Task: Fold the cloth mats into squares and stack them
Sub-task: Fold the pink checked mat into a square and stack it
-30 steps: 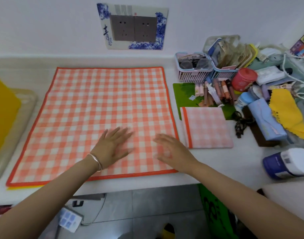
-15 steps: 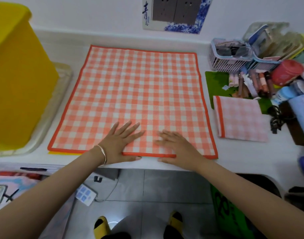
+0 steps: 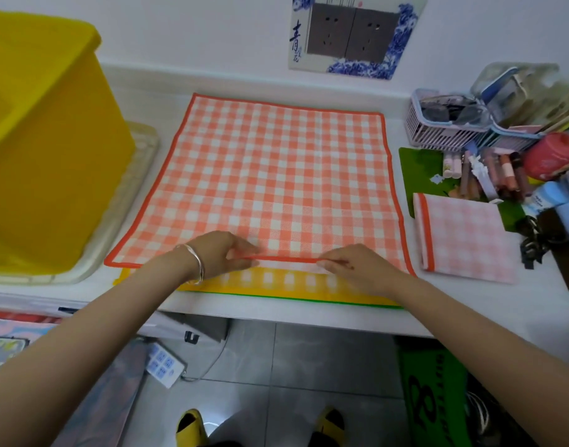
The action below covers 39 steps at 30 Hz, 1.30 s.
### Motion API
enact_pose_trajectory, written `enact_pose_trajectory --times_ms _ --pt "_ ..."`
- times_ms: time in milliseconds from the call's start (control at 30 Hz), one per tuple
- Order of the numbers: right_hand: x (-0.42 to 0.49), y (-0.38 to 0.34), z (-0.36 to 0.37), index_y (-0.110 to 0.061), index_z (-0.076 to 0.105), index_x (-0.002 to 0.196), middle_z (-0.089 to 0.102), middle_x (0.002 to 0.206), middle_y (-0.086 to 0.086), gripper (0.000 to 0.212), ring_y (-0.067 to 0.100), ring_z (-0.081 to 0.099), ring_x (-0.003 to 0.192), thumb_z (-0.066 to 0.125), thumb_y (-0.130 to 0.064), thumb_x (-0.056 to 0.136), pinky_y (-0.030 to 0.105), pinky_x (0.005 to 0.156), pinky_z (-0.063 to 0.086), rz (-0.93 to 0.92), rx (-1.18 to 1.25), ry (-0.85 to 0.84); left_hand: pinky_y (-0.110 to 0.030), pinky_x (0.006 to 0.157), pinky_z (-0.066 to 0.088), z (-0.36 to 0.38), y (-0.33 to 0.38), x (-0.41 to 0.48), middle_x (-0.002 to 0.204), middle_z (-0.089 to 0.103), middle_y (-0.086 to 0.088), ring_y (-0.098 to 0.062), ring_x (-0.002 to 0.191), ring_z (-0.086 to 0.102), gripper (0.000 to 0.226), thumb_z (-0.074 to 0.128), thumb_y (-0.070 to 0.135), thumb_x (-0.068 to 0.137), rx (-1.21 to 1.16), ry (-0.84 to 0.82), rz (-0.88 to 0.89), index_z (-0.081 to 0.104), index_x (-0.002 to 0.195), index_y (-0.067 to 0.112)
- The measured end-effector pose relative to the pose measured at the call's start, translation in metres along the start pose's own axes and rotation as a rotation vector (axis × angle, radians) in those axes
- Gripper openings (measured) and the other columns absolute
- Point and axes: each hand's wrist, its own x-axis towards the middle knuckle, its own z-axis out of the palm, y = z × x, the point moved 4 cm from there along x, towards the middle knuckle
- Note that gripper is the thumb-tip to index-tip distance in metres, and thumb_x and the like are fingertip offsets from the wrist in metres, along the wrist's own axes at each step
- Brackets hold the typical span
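An orange-and-white checked cloth mat (image 3: 273, 175) lies spread flat on the white counter. My left hand (image 3: 223, 254) and my right hand (image 3: 351, 264) pinch its orange near hem, which is raised a little off the counter between them. Beneath it a yellow checked mat (image 3: 276, 285) with a green edge shows along the counter's front. To the right lies a folded pink checked mat (image 3: 464, 237), a square with an orange hem on its left side.
A big yellow bin (image 3: 41, 137) stands on a pale tray (image 3: 122, 217) at the left. Baskets (image 3: 444, 127), tubes, a red jar (image 3: 554, 154) and a green board (image 3: 418, 169) crowd the right. The counter's front edge (image 3: 276, 317) runs just below my hands.
My hands went from lying flat on the orange mat to pinching its near hem and lifting it slightly. The yellow mat underneath has come into sight. The camera view shifted.
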Motion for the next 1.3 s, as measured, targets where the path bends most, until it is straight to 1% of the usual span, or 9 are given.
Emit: enact_pose_trajectory --times_ms 100,233,367,600,667,733,833,1067,1300 --pt "0.008 -0.008 -0.022 -0.037 0.066 0.070 0.050 0.055 -0.018 0.032 0.009 0.047 0.057 0.047 -0.037 0.096 0.028 0.070 0.043 0.017 0.066 -0.065 -0.026 0.069 0.044 -0.023 -0.004 0.001 0.061 0.057 -0.001 -0.018 0.060 0.048 0.030 0.058 0.037 0.089 -0.074 0.014 -0.070 0.069 0.066 0.020" --pt "0.009 -0.018 -0.048 -0.029 0.072 0.087 0.058 0.130 -0.011 0.028 0.010 0.051 0.122 0.048 -0.042 0.094 0.026 0.106 0.034 0.061 0.148 -0.217 -0.025 0.054 0.027 -0.052 -0.011 0.001 0.044 0.023 0.008 -0.013 0.046 0.022 0.055 0.061 0.042 0.085 -0.119 -0.064 -0.208 0.040 0.039 0.020" --pt "0.010 -0.023 -0.068 -0.031 0.067 0.115 0.048 0.140 -0.015 0.042 0.007 0.039 0.132 0.050 -0.058 0.086 0.032 0.115 0.023 0.168 0.104 -0.424 -0.018 0.051 0.029 -0.080 0.013 -0.009 0.034 0.030 0.009 -0.014 0.050 0.030 0.066 0.057 0.035 0.089 0.079 -0.250 -0.329 0.042 0.026 0.021" --pt "0.016 -0.038 -0.096 -0.024 0.075 0.091 0.072 0.099 -0.012 0.023 0.003 0.064 0.096 0.058 -0.039 0.089 0.031 0.104 0.037 0.148 0.267 -0.458 -0.021 0.063 0.037 -0.138 0.067 -0.033 0.075 0.050 -0.011 -0.029 0.078 0.033 0.052 0.035 -0.015 0.091 0.181 -0.190 -0.248 0.048 0.046 0.007" --pt "0.024 -0.035 -0.104 -0.026 0.076 0.084 0.072 0.094 -0.014 0.019 0.003 0.062 0.099 0.061 -0.038 0.087 0.030 0.105 0.033 0.144 0.220 -0.408 -0.014 0.065 0.043 -0.126 0.033 -0.017 0.057 0.061 -0.001 -0.026 0.070 0.048 0.030 0.054 0.000 0.090 0.059 -0.149 -0.303 0.057 0.060 0.003" --pt "0.036 -0.028 -0.109 -0.027 0.076 0.084 0.071 0.094 -0.018 0.017 0.002 0.059 0.103 0.066 -0.041 0.083 0.030 0.106 0.033 0.155 0.123 -0.336 -0.026 0.088 0.050 -0.118 0.002 0.002 0.066 0.069 0.013 -0.009 0.073 0.061 0.009 0.074 0.023 0.078 -0.061 -0.023 -0.254 0.073 0.074 0.015" --pt "0.057 -0.016 -0.109 -0.023 0.075 0.086 0.071 0.094 -0.013 0.018 0.002 0.063 0.094 0.069 -0.039 0.083 0.025 0.094 0.043 0.136 0.044 -0.179 -0.026 0.083 0.050 -0.110 -0.020 0.028 0.076 0.069 0.006 -0.017 0.083 0.067 0.009 0.074 0.022 0.077 -0.073 0.128 -0.193 0.075 0.084 0.017" --pt "0.092 0.019 -0.097 -0.022 0.067 0.081 0.064 0.089 -0.006 0.007 0.015 0.058 0.089 0.066 -0.026 0.087 0.028 0.082 0.044 0.187 -0.020 0.158 -0.035 0.091 0.043 -0.091 -0.027 0.073 0.108 0.067 0.001 -0.022 0.105 0.059 0.020 0.060 0.027 0.088 0.128 0.447 -0.142 0.066 0.106 0.022" --pt "0.094 0.026 -0.081 -0.019 0.061 0.092 0.058 0.097 -0.003 0.008 0.017 0.055 0.093 0.061 -0.027 0.090 0.026 0.081 0.042 0.254 -0.151 0.273 -0.040 0.109 0.026 -0.030 -0.005 0.072 0.142 0.045 -0.003 -0.025 0.132 0.038 0.067 0.030 0.061 0.080 0.127 0.359 0.048 0.044 0.137 0.027"
